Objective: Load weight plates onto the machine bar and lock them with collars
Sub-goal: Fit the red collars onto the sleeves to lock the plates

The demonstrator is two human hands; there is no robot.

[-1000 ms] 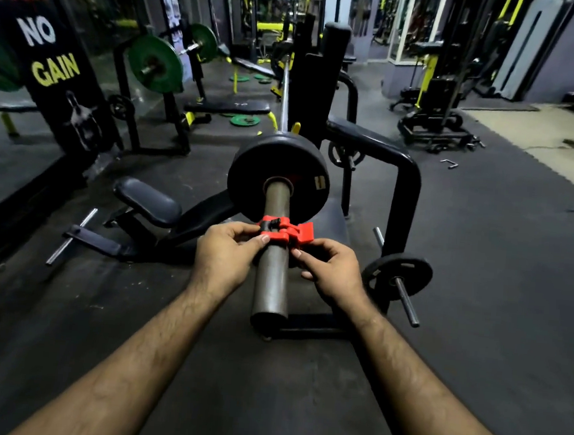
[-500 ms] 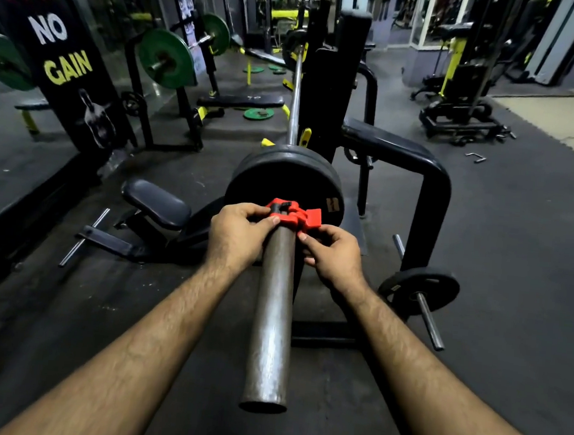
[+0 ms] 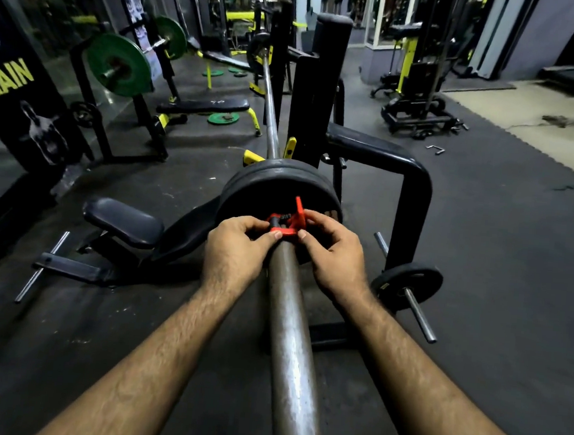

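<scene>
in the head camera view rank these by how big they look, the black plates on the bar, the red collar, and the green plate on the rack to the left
Largest to smallest as they appear:
1. black plates
2. green plate, though it is farther away, so its true size against the black plates is unsure
3. red collar
</scene>
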